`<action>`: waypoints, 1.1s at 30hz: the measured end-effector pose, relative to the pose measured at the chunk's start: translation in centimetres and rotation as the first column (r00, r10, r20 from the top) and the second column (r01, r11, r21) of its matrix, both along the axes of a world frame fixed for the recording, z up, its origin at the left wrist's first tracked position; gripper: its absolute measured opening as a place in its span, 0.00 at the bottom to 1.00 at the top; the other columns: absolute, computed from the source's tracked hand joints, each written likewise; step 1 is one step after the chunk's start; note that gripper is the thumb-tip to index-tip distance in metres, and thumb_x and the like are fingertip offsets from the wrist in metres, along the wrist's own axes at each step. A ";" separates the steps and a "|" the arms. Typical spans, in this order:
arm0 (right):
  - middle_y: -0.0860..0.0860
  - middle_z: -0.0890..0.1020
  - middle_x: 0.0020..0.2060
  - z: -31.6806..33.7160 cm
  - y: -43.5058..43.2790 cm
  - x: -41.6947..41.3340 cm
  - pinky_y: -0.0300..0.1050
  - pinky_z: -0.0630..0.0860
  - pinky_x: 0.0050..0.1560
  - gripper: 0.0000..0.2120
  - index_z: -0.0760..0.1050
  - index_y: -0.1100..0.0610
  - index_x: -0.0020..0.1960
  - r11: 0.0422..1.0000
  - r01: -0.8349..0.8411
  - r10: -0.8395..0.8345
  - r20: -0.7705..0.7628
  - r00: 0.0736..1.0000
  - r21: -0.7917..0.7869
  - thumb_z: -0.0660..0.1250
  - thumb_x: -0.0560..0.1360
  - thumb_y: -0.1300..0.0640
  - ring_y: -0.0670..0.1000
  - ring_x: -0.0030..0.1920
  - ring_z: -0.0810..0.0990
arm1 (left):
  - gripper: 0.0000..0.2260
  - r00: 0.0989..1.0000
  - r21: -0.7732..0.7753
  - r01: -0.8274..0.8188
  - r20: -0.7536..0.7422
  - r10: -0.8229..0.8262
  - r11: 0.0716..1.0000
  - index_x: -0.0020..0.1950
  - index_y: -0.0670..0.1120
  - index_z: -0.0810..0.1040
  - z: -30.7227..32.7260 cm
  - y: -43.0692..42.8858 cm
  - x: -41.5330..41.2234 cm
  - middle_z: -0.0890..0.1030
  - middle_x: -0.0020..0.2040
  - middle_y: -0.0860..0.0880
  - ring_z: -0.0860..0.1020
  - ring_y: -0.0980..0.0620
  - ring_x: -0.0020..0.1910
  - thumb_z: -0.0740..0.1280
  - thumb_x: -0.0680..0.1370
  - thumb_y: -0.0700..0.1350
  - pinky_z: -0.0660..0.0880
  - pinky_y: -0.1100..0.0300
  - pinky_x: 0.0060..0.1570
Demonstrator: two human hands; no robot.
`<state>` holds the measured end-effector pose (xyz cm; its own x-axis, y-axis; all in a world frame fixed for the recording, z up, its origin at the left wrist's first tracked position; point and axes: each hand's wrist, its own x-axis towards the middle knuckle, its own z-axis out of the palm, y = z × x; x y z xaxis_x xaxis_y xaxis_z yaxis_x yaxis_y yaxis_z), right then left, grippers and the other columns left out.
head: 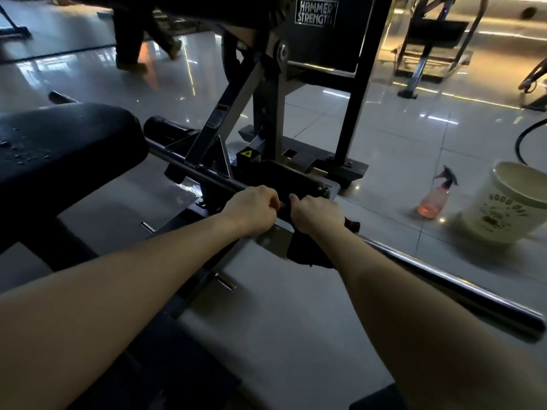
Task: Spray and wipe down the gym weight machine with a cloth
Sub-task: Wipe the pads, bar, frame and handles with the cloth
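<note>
Holding the cloth on the roller

Your two hands are close together, low on the black metal gym weight machine [266, 93] with the white "HAMMER STRENGTH" sign.

Your right hand [316, 213] has its fingers curled tight around a dark floppy cloth [307, 251]. Most of the cloth hangs down under your wrist. A small corner pokes out on the right side of your hand.

Your left hand [254, 208] is just beside your right hand. Its fingers are curled too, and they pinch a small bit of the cloth between the two hands.

Both hands are at the near edge of a black round foam roller [284, 179]. The roller is on a long shiny metal bar [444, 276] that runs off to your right.

On your left is a black padded seat [59, 143] with little wet drops on top.

A pink see-through spray bottle [435, 199] stands on the shiny tiled floor [399, 137], off to your right and well apart from your hands. A cream round bucket [503, 202] with writing on it stands just beside the bottle.
</note>
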<state>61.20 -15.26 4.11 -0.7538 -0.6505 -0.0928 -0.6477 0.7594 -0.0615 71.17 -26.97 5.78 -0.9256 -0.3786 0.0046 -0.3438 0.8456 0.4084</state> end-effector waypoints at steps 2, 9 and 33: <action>0.60 0.78 0.58 1.6 0.0 -0.2 0.61 0.72 0.62 0.19 0.66 0.52 0.72 0.999 0.044 -0.041 0.182 0.982 -0.008 0.46 0.86 0.50 0.63 0.58 0.77 | 0.09 0.998 -0.020 0.061 -0.017 -0.061 0.998 0.58 0.51 0.80 0.0 0.0 0.4 0.79 0.51 0.53 0.79 0.52 0.50 0.66 0.79 0.46 0.75 0.56 0.48; 0.56 0.76 0.59 2.4 3.0 -2.1 0.52 0.70 0.67 0.15 0.71 0.55 0.61 0.744 0.439 0.069 0.711 0.700 -0.504 0.57 0.83 0.47 0.59 0.62 0.76 | 0.31 0.929 -0.153 0.347 -0.075 -0.361 0.925 0.70 0.47 0.74 -1.1 2.3 -2.0 0.78 0.65 0.49 0.75 0.49 0.63 0.77 0.72 0.56 0.71 0.53 0.67; 0.46 0.83 0.41 -1.1 6.4 -2.5 0.49 0.83 0.44 0.25 0.72 0.50 0.60 0.980 0.024 0.042 0.319 0.947 -0.200 0.76 0.66 0.48 0.45 0.36 0.83 | 0.33 0.938 -0.729 0.346 0.250 -0.241 0.591 0.80 0.42 0.57 -6.7 -2.4 -3.1 0.62 0.78 0.41 0.61 0.42 0.77 0.62 0.80 0.55 0.53 0.45 0.79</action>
<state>58.71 -8.87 3.04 -0.6997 -0.6868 -0.1967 -0.5750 0.7048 -0.4154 68.05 -29.39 -0.88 -0.9989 0.0030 0.0471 -0.0181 0.8968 -0.4421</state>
